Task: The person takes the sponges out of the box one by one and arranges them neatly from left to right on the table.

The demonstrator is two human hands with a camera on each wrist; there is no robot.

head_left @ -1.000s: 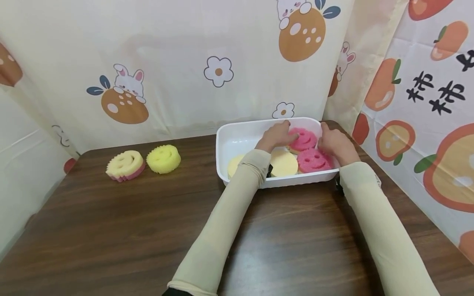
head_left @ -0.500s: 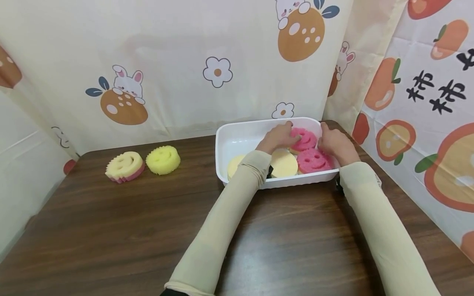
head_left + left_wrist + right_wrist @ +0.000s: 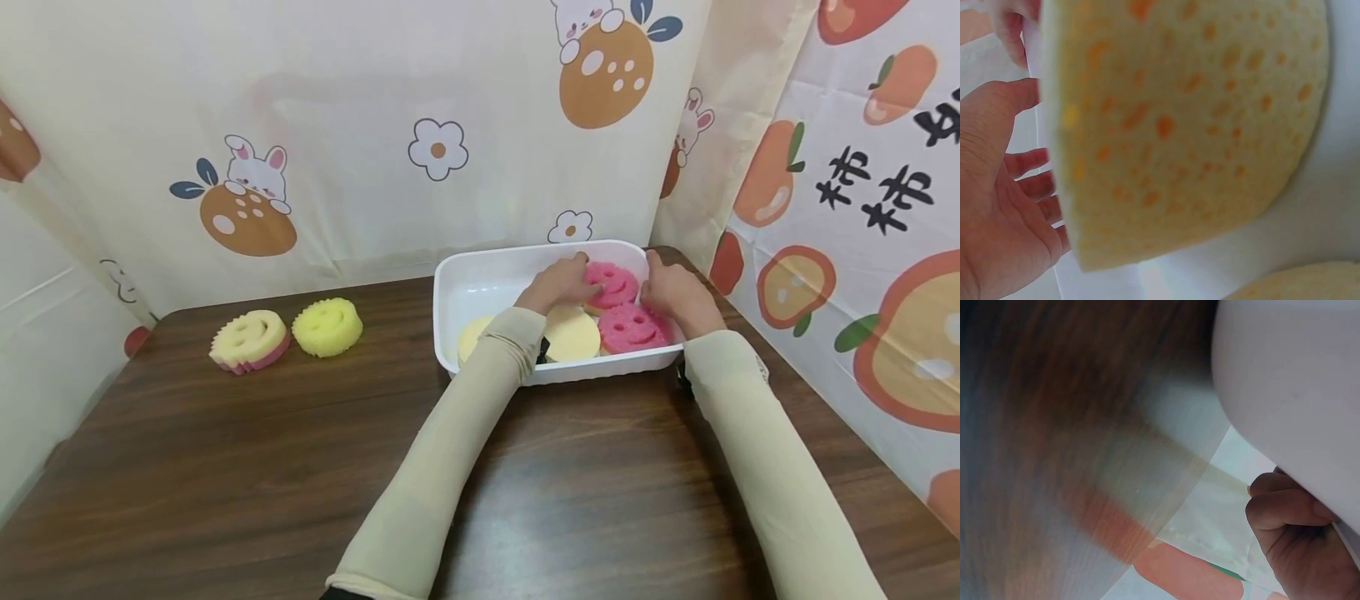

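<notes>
A white tub (image 3: 480,283) stands at the table's back right with several round sponges in it. My left hand (image 3: 558,283) reaches inside, and its relaxed fingers rest on the left edge of the far pink smiley sponge (image 3: 618,283). A second pink sponge (image 3: 636,327) and a cream sponge (image 3: 572,336) lie nearer me; that cream sponge (image 3: 1185,125) fills the left wrist view beside my palm (image 3: 997,212). My right hand (image 3: 675,293) grips the tub's right rim, its fingers (image 3: 1285,512) curled over the tub's wall (image 3: 1291,394).
A cream-and-pink sponge (image 3: 249,340) and a yellow sponge (image 3: 327,327) sit on the dark wooden table (image 3: 225,467) at the left. Another cream sponge (image 3: 472,335) lies in the tub's front left. Patterned cloth walls close in the back and right.
Both hands stay almost where they were; only the view has shifted a little.
</notes>
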